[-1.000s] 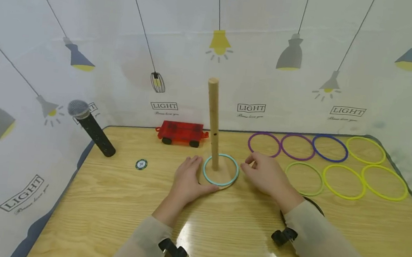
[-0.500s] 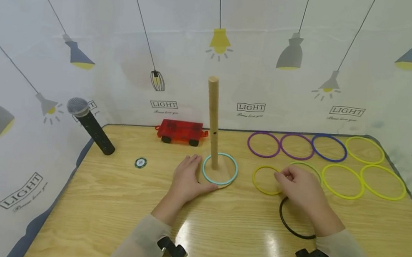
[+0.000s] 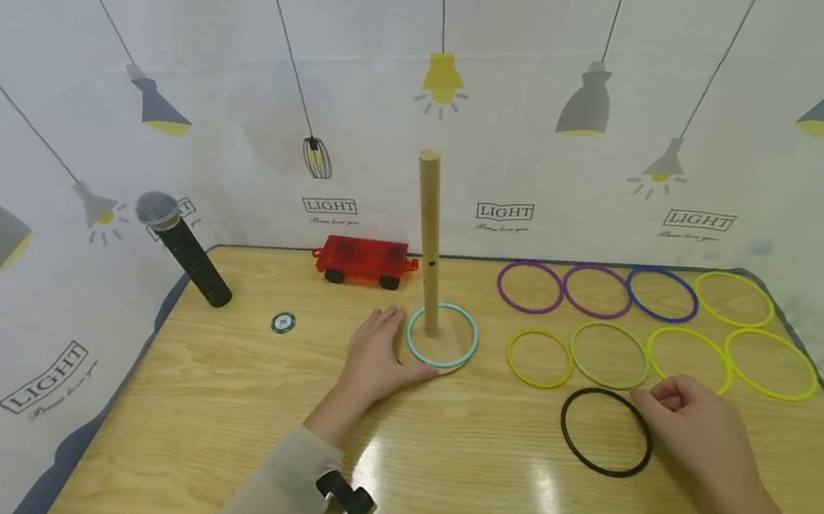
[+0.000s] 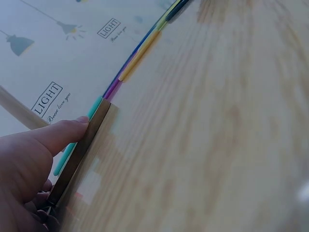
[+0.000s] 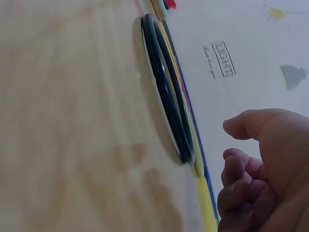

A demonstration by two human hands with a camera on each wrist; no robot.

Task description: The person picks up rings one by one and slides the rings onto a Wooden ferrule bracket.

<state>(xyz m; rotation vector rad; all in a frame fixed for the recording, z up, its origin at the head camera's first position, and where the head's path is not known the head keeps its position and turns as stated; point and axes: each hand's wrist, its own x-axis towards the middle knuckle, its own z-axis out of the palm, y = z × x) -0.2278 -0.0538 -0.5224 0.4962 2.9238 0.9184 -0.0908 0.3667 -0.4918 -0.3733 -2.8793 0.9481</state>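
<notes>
A wooden peg (image 3: 429,242) stands upright on a flat wooden base (image 3: 448,341), and a turquoise ring (image 3: 439,365) lies round its foot. My left hand (image 3: 374,358) grips the base from the left; in the left wrist view its thumb (image 4: 67,131) lies against the near edge. My right hand (image 3: 703,430) hovers by the upper right of a black ring (image 3: 564,420), fingers loosely bent and holding nothing. In the right wrist view a gap shows between that hand and the black ring (image 5: 164,87). The hand overlaps part of a yellow ring (image 3: 692,332) in the head view.
Several purple, blue, green and yellow rings lie in two rows at the back right, including a small yellow ring (image 3: 537,385). A red toy wagon (image 3: 365,260) sits behind the peg. A microphone (image 3: 193,257) and a poker chip (image 3: 283,323) are at the left.
My right hand has moved from beside the peg base rightward and toward me, past the small yellow ring to the black one. The black ring is now fully uncovered. My left hand stays put.
</notes>
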